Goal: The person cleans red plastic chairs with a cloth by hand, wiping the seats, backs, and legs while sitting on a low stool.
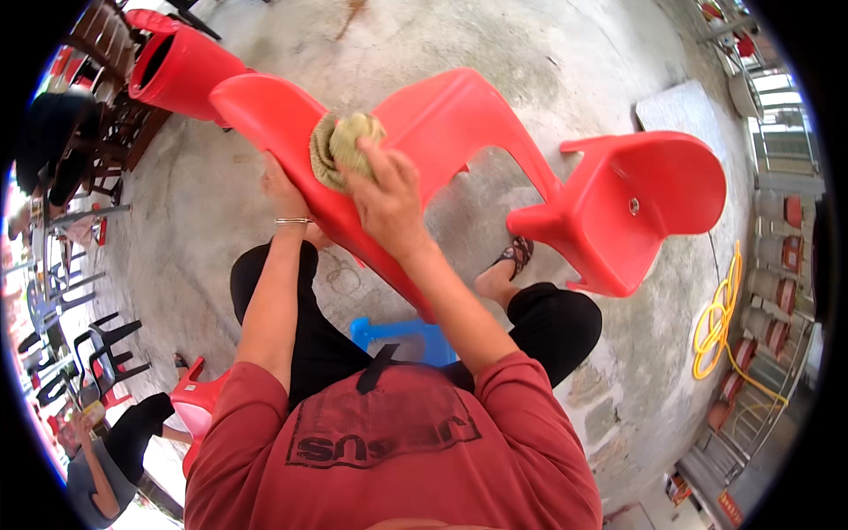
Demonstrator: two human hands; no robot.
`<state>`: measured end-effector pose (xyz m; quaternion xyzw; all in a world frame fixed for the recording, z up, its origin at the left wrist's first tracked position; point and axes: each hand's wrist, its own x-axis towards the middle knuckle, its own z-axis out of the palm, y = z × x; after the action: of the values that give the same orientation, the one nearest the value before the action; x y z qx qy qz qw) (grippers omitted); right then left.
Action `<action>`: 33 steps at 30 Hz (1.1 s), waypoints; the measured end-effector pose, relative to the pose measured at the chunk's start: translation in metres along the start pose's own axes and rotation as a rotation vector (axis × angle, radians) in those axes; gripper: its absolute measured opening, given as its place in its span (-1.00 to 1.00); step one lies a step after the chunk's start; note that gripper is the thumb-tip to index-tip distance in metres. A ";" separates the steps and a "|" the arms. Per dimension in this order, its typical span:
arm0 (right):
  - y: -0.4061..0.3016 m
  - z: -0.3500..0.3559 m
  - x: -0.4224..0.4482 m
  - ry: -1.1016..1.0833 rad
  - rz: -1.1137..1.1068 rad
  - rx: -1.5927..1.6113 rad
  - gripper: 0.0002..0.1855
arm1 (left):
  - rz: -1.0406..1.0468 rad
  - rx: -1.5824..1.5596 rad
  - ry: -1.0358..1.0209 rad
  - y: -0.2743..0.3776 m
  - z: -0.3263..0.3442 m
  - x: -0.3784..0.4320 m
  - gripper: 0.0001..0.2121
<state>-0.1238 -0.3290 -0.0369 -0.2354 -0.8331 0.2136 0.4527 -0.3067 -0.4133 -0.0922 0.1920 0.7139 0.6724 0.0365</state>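
Note:
A red plastic chair (457, 106) is tipped over in front of me, its legs pointing away to the right. My right hand (391, 199) presses a crumpled olive-green cloth (358, 136) against one of its broad panels. Along the left edge of that same panel, my left hand (283, 189) grips the chair; its fingertips are partly hidden. Below the chair, between my knees, part of a blue plastic stool (397, 330) shows.
Another red plastic chair (619, 218) stands close on the right, near my foot. A red bucket (189, 73) lies beyond the tipped chair. A coiled yellow hose (715, 324) rests on the concrete floor (563, 73). At lower left sits another person (112, 457) near a red chair (199, 394).

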 end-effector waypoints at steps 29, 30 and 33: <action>0.146 0.001 0.021 0.317 0.336 -0.258 -0.93 | -0.036 0.137 0.027 0.026 -0.005 -0.003 -0.41; 0.158 -0.012 0.009 0.287 0.341 -0.309 -0.92 | -0.051 0.122 0.019 0.025 -0.006 -0.001 -0.40; 0.191 -0.054 -0.036 0.177 0.419 -0.443 -0.86 | -0.134 0.090 0.062 0.030 -0.008 -0.003 -0.40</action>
<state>-0.0221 -0.1895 -0.1422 -0.5122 -0.7503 0.0943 0.4072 -0.2996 -0.4212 -0.0629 0.1241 0.7554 0.6414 0.0508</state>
